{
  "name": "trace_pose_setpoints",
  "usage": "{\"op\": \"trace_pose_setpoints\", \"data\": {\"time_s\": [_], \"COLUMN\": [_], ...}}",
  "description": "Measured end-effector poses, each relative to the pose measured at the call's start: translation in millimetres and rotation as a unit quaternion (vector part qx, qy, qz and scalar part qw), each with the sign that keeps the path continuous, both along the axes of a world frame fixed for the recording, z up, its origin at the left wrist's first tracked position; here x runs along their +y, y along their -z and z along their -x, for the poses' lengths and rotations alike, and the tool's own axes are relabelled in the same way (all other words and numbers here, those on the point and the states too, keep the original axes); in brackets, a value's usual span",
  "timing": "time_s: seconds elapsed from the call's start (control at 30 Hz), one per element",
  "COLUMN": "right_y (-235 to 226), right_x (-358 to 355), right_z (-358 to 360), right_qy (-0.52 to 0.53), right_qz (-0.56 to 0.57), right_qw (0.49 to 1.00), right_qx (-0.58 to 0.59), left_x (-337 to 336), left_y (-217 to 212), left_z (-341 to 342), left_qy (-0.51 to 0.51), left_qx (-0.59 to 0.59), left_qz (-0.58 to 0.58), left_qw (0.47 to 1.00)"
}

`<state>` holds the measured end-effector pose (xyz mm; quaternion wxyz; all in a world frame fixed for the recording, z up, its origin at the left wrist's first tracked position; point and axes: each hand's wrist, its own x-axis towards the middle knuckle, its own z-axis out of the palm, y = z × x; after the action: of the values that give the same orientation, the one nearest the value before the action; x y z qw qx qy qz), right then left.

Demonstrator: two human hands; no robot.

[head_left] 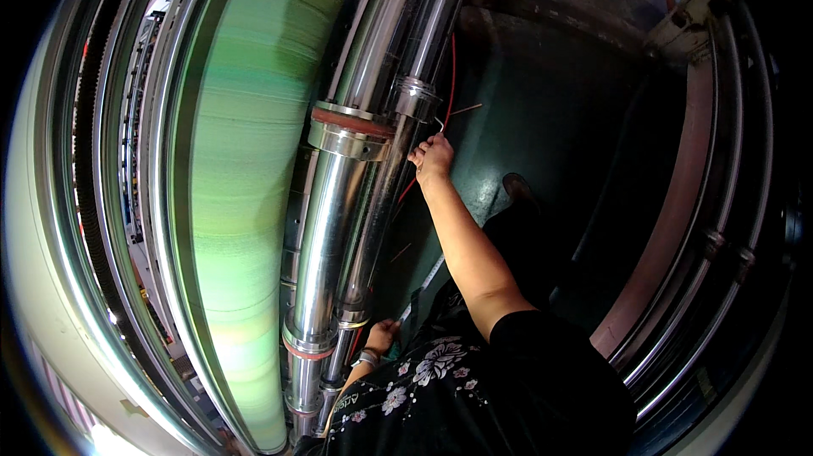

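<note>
My right hand (433,157) is closed on a thin bent metal rod that looks like a hex key (440,124), its short end rising above the fist. It is beside a steel collar (417,99) on the narrower polished shaft (385,193). Farther down that shaft, my left hand (384,336), with a band at the wrist, is closed near the lower collars (351,319). What its fingers grip is not clear. A pale narrow strip (432,274), perhaps a measuring tape, runs just beyond it.
A thicker steel roller (326,244) with red-ringed collars lies left of the shaft. Past it is a large green roller (241,202), then several metal rails (102,160). A red cable (453,66) hangs behind the shaft. More bars (720,227) stand right; a dark shoe (518,187) is below.
</note>
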<state>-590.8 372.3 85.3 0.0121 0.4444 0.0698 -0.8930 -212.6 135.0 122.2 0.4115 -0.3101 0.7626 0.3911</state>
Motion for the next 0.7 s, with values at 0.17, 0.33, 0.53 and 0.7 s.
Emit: {"op": "trace_pose_setpoints", "data": {"time_s": [0.17, 0.33, 0.53, 0.7], "right_y": [3.3, -5.3, -5.3, 22.9], "right_x": [-1.1, 12.7, 28.8, 43.7], "right_z": [1.8, 11.0, 16.1, 12.1], "right_qy": [-0.038, -0.119, -0.101, -0.155], "right_qz": [-0.105, -0.078, 0.065, 0.107], "right_qw": [0.993, 0.99, 0.99, 0.976], "right_qx": [0.048, 0.022, 0.068, 0.111], "left_x": [29.5, 19.7, 8.8, 10.1], "left_y": [-31.2, -15.2, 0.7, 1.4], "left_z": [30.7, 16.5, 10.5, 20.4], "left_qy": [0.053, 0.009, 0.039, 0.001], "left_qx": [-0.001, -0.002, -0.007, 0.0], "left_qz": [0.02, -0.008, 0.001, -0.013], "left_qw": [0.998, 1.0, 0.999, 1.0]}}
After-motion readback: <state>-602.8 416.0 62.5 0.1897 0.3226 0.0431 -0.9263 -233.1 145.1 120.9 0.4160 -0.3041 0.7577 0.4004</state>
